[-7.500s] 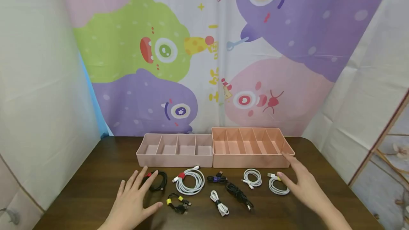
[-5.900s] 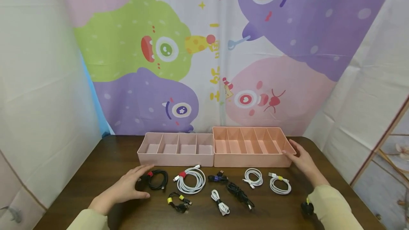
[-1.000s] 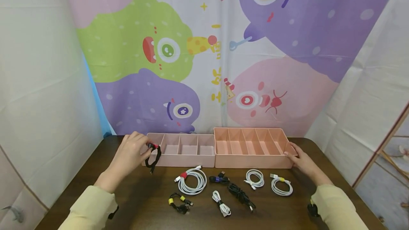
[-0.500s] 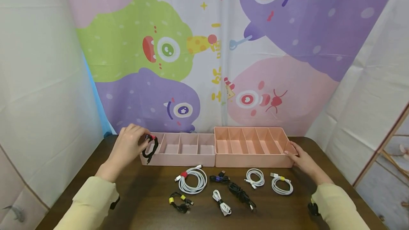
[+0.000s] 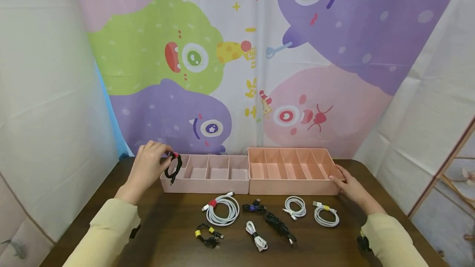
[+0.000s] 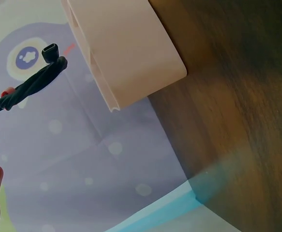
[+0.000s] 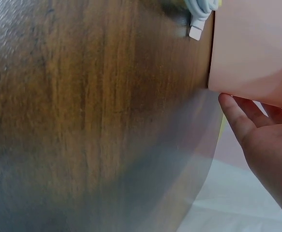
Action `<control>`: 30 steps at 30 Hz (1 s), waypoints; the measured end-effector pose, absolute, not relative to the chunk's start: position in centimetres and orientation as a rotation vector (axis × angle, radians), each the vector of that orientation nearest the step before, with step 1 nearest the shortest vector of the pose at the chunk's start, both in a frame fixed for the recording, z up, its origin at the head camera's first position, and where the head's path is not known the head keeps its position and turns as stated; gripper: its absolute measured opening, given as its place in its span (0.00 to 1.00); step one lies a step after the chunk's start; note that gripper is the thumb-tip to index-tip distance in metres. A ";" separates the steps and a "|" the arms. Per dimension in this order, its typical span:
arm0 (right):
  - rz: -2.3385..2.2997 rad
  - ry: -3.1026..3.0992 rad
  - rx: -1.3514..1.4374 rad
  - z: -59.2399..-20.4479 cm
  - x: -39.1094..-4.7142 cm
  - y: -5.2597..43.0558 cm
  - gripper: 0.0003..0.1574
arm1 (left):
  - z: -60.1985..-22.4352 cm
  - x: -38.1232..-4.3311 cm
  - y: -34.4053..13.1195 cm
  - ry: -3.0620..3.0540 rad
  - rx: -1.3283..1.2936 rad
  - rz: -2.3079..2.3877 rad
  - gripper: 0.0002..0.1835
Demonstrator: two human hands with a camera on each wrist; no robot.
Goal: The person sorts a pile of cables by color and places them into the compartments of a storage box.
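My left hand [image 5: 148, 164] pinches a coiled black cable [image 5: 179, 166] with a red tie. The cable hangs in front of the leftmost compartment of the pale pink divided box [image 5: 208, 186]; the left wrist view shows the dark connector [image 6: 50, 53] at its end. At the right end of the peach divided box [image 5: 293, 187], my right hand [image 5: 351, 186] holds the corner, thumb over the rim and fingers along the outer end wall. In the right wrist view the fingertips [image 7: 228, 102] touch that wall, while the thumb is hidden.
Several bundled cables lie in front of the boxes: a white one with a red tie [image 5: 224, 210], a black one with yellow ties [image 5: 208, 236], a white bundle [image 5: 257, 237], a long black bundle [image 5: 279, 226] and a white coil [image 5: 326, 217]. A patterned curtain [image 5: 237, 73] hangs behind.
The black cable has left the table in my left hand, rising to the left box; over the last second it rose slightly. My right hand moved earlier onto the peach box's end and stays there.
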State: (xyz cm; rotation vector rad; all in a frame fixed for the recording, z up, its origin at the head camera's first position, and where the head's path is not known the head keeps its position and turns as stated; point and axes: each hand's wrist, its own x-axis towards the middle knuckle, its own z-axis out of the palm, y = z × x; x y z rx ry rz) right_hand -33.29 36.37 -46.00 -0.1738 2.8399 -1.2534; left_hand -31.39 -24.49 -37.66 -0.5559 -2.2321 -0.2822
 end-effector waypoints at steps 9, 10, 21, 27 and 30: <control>-1.255 2.866 -0.210 -46.0 -33.2 36.5 0.48 | -37.9 -32.6 -24.5 -2.219 -0.543 -0.263 0.12; -1.257 2.865 -0.219 -46.0 -33.3 36.5 0.48 | -38.0 -32.8 -24.6 -2.219 -0.543 -0.261 0.12; -1.273 2.830 -0.168 -46.0 -33.3 36.3 0.47 | -39.4 -33.8 -25.1 -2.236 -0.526 -0.265 0.12; -1.272 2.835 -0.153 -46.2 -33.5 36.5 0.47 | -40.0 -34.4 -25.2 -2.197 -0.502 -0.276 0.12; -1.270 2.837 -0.160 -46.2 -33.5 36.5 0.47 | -40.3 -34.7 -25.2 -2.178 -0.477 -0.294 0.11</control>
